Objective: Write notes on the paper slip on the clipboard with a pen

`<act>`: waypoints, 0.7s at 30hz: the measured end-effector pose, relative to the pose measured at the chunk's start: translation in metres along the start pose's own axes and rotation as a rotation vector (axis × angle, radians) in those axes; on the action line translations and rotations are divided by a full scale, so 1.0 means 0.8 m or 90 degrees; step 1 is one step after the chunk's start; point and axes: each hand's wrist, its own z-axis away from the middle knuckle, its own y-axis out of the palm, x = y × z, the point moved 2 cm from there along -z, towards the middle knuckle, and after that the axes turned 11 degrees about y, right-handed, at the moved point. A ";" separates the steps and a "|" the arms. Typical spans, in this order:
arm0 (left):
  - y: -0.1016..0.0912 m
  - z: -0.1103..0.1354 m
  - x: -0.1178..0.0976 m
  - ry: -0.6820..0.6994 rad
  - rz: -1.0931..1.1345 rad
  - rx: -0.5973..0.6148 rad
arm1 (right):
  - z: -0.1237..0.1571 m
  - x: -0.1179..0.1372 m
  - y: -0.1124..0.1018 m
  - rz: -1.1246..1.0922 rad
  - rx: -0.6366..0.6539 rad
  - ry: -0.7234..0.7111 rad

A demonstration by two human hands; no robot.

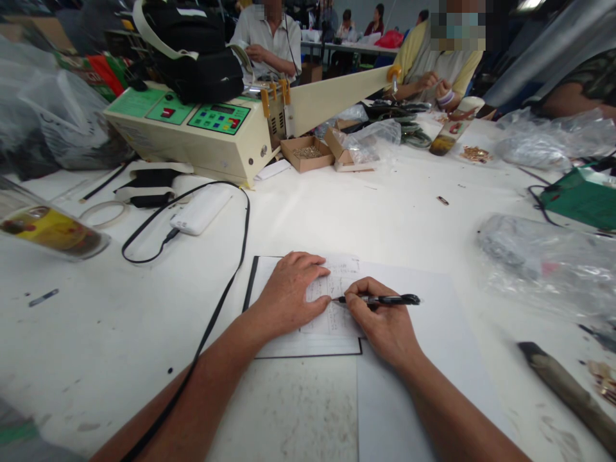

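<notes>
Right hand (pixel 385 328) pinches a black pen (pixel 392 299) near its tip, writing on a paper slip (pixel 342 273) lying on the table (pixel 375 212). Left hand (pixel 289 296) lies flat, fingers spread, pinning it. The slip looks thin and slidey, so pressing it flat probably beats gripping.

Bare table (pixel 366 212) ahead of the paper (pixel 344 269), clear up to the boxes (pixel 308 154). Leftward, blocked by strap (pixel 226 289), power bank (pixel 199 210) and bottle (pixel 48 231). Rightward, hemmed by bag (pixel 548 263) and tool (pixel 563 385); machine (pixel 192 135) walling the far left.
</notes>
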 end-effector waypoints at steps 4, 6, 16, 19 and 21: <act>0.000 -0.001 0.000 0.002 0.000 -0.001 | 0.000 0.000 0.001 -0.001 -0.001 -0.001; -0.001 -0.001 -0.001 0.003 0.000 -0.002 | 0.000 0.000 0.001 -0.003 -0.004 -0.003; -0.001 0.000 -0.001 -0.003 0.003 -0.001 | 0.000 0.001 0.000 -0.006 -0.002 -0.009; -0.001 0.000 -0.001 -0.005 0.001 0.002 | 0.000 0.001 0.000 -0.011 0.002 -0.010; -0.001 0.001 -0.001 -0.005 -0.001 0.004 | -0.001 0.001 0.000 -0.012 0.001 -0.010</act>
